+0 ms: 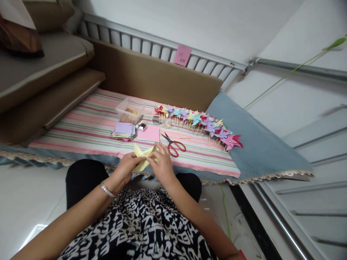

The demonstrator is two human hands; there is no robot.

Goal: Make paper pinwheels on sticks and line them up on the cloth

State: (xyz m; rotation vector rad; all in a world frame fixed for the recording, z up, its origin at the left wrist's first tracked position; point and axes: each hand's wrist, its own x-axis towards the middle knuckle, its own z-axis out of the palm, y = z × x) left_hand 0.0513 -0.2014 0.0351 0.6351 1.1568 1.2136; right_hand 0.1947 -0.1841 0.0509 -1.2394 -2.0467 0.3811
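Observation:
Between my hands is a yellow paper pinwheel [141, 166], its corners bent in toward the middle. My left hand [126, 168] pinches it from the left side, and my right hand [162, 164] pinches near its centre and right part. The fingertips hide the centre. Just beyond my right hand lie scissors [173, 144] with red handles, blades apart. A pink paper sheet [149, 133] and a stack of coloured paper squares [123, 130] lie past my hands. A row of finished paper pinwheels [210, 127] on sticks runs along the right of the striped cloth.
A clear plastic box [131, 110] with small sticks stands behind the paper stack. Near it are a small metal-grey box [155, 120] and a small clear container [167, 123]. A cardboard panel [157, 74] stands at the back; cushions [43, 65] are at left.

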